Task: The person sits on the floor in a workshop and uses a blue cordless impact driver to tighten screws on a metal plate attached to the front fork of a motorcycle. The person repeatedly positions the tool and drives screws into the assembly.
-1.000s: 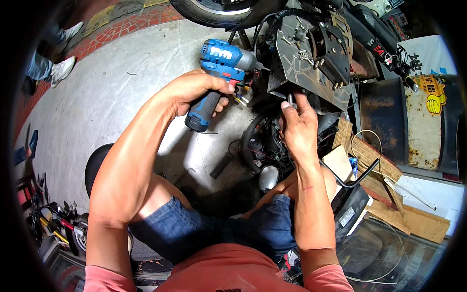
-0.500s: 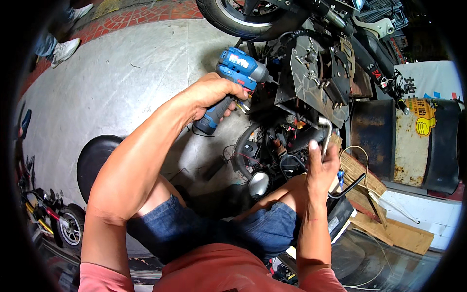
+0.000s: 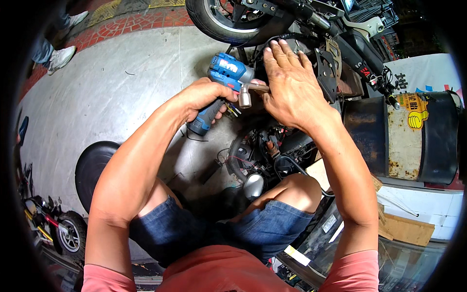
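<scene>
My left hand [image 3: 208,97] is wrapped round the grip of a blue cordless impact driver [image 3: 226,67], its nose pointing right. My right hand [image 3: 295,86] lies back-up over the dark metal bracket [image 3: 325,65], fingers stretched forward. Between its thumb and palm it keeps an L-shaped socket wrench [image 3: 245,97], whose socket end sticks out leftward beside the driver. The driver's tip and the part under my right palm are hidden.
A motorcycle wheel [image 3: 214,29] is at the far side. Wiring and a round mirror [image 3: 253,186] lie below my hands. A black and white rusty drum [image 3: 403,141] and boards [image 3: 406,228] stand right. A black round seat [image 3: 95,168] is left; a person's shoe [image 3: 62,59] far left.
My right hand has moved up and left from low beside the bracket to over it, carrying the socket wrench to the driver. My left hand still holds the driver, with little movement.
</scene>
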{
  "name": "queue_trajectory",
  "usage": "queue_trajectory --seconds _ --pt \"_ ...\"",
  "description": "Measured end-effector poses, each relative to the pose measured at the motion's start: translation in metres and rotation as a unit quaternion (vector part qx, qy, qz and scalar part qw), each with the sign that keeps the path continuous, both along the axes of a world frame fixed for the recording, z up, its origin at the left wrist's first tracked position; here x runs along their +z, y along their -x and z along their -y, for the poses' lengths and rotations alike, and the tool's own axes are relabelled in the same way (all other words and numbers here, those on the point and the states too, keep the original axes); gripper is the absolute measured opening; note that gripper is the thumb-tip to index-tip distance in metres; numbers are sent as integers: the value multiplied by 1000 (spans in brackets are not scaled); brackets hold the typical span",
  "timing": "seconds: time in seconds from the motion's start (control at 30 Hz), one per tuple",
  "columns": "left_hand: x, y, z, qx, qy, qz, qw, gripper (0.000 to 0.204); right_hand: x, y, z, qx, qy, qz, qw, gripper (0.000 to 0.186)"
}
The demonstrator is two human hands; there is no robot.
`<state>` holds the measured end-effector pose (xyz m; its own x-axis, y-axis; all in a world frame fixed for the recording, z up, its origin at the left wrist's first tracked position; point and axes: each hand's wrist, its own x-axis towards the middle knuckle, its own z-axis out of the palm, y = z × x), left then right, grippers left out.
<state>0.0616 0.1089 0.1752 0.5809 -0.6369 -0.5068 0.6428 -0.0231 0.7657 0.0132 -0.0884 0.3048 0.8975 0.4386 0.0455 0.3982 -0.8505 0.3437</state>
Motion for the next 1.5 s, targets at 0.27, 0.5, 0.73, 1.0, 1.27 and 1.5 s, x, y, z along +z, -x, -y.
queue_trajectory --seconds 0.27,0.5,0.73,1.0,1.27,1.5 --pt "-3 1 -7 0 1 13 1000 23 1 13 7 -39 15 -37 998 71" --pt "-2 1 -3 -5 -3 18 1000 23 21 22 16 -99 37 -47 993 64" --pt "-6 -2 -4 -13 14 16 1000 26 26 17 28 -69 -33 -28 997 52" --pt "-2 2 -8 23 5 32 999 25 38 92 12 -185 -500 1 846 35" --pt "-13 -7 -12 69 15 -16 997 29 -42 136 24 -374 -652 -322 576 17" --pt "-20 -8 12 84 24 -12 996 24 -59 135 37 -403 -761 -167 480 23"
